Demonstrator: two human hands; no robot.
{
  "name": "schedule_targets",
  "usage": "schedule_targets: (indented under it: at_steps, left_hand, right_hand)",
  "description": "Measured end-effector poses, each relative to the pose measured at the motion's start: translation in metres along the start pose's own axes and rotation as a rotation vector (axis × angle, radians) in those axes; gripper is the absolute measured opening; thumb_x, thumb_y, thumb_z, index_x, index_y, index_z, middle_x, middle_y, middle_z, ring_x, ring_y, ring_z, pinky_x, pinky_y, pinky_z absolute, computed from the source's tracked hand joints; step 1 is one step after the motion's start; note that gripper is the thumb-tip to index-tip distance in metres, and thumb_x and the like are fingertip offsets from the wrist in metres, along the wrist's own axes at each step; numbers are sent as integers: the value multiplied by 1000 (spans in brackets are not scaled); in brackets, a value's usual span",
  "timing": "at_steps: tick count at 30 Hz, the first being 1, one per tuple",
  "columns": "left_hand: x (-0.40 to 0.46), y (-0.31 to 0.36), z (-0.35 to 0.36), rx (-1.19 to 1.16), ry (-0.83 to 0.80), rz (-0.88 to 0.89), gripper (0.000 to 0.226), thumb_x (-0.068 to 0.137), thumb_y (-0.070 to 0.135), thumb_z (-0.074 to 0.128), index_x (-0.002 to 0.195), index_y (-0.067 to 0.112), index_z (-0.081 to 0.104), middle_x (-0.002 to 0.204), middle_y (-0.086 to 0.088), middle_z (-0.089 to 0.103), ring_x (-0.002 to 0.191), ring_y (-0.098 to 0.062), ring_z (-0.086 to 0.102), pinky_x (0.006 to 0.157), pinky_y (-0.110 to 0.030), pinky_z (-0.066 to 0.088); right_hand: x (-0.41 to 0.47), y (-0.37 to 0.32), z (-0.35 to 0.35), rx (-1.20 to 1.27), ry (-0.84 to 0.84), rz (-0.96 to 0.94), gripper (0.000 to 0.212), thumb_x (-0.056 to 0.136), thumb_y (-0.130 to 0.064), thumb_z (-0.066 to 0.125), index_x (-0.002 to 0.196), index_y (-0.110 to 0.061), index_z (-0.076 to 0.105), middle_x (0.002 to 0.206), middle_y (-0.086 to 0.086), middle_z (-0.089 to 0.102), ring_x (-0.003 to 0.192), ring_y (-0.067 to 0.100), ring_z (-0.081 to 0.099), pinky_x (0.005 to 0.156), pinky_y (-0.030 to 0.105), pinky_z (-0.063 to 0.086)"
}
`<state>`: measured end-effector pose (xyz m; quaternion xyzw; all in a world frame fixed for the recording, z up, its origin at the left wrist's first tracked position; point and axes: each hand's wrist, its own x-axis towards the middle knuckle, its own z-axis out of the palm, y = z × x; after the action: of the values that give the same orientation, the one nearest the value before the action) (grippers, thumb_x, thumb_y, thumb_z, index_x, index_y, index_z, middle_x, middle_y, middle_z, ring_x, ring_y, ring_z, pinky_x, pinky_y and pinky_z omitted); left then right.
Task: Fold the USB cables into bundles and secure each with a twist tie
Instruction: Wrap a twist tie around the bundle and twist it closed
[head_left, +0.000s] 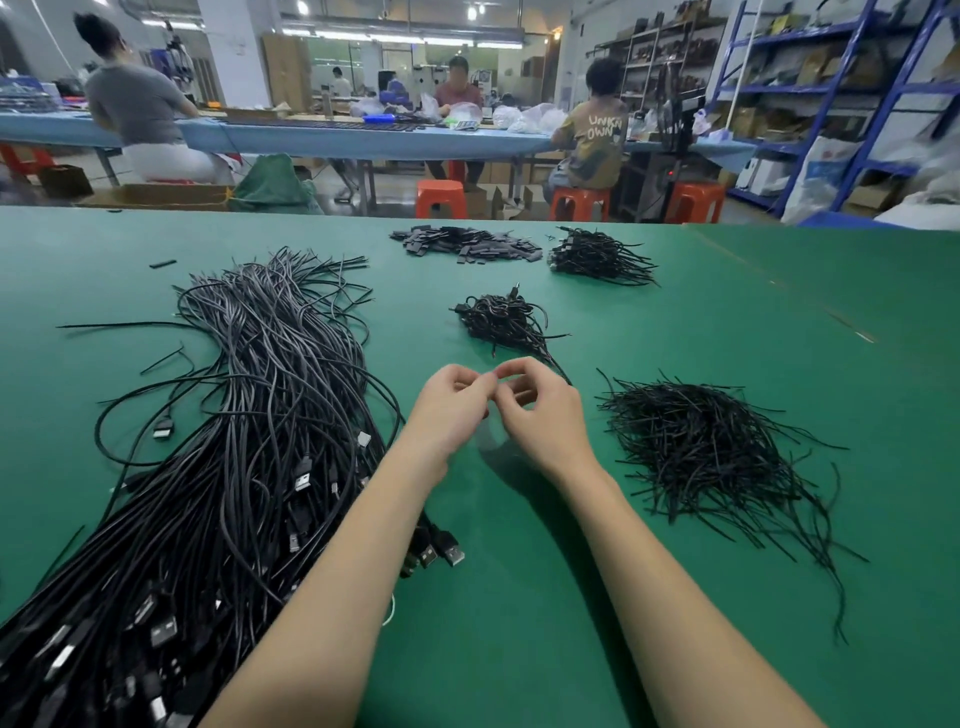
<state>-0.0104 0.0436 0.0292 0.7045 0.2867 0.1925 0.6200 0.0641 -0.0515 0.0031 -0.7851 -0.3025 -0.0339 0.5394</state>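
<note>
- I see both hands raised over the green table (675, 649), close together near the middle of the view.
- Left hand (449, 410): fingers curled inward, fingertips meeting the right hand's. Looks like a pinch on something small, but the item is hidden by the fingers, so I can't tell what, if anything, it clamps.
- Right hand (540, 415): thumb and forefinger curled toward the left hand's fingertips, other fingers bent. Same issue: the contents of the grip aren't visible to me.
- A thin black strand runs from behind the right hand up toward the small tied pile; can't tell if either hand holds it.
- Loose USB cables (249, 441): big black heap on the left of the table, running from the near-left corner up toward the middle, plugs showing at the near end. Just beside the left forearm, untouched by the hands.
- Twist ties (701, 447): pile of short black strands on the right, near the right forearm but apart from it.
- Small tied bundles (501, 317): heap just beyond the hands.
- Second bundle heap (597, 257): farther back, right of centre.
- Flat black pieces (467, 244): spread near the far edge, left of that second heap.
- Background: people seated at a long blue bench (363, 137), orange stools (440, 197), blue shelving (841, 88) on the right.
</note>
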Motion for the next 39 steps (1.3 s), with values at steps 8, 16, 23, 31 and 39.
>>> schedule_targets:
  at_steps: [8,16,23,31,39]
  left_hand:
    - [-3,18,-54,847,-177,320,19,96,22,49,89,30,64,94,4,72,76,-18,61,71,-30,50]
    - [1,12,-87,735,3,300,24,96,15,47,90,19,69,81,7,74,80,-10,66,74,-20,48]
    - [3,8,-89,726,0,276,24,96,15,46,88,21,68,82,5,75,78,-10,68,77,-21,50]
    - [3,7,-90,732,-4,257,24,95,16,46,87,23,68,79,8,74,81,-11,68,74,-21,51]
    - [5,3,-90,694,-2,326,21,92,15,50,92,30,64,83,9,70,55,1,52,53,-11,38]
  right_hand:
    - [-3,-20,5,-215,-411,65,12,92,-33,64,85,-26,71,72,-10,75,53,-7,56,59,18,45]
    - [-16,-37,20,-317,-576,-153,17,87,-25,67,100,-36,72,92,-12,70,66,3,55,80,28,53]
    - [-27,-42,31,-491,-651,-311,12,89,-39,66,100,-39,69,121,-7,52,107,19,58,93,34,48]
    - [-21,-42,17,-365,-711,-324,15,77,-31,75,73,-30,61,110,-7,58,99,19,56,96,36,47]
    - [-3,-51,-23,-95,-542,-233,31,88,-27,76,64,-24,56,123,-8,60,109,8,61,94,27,48]
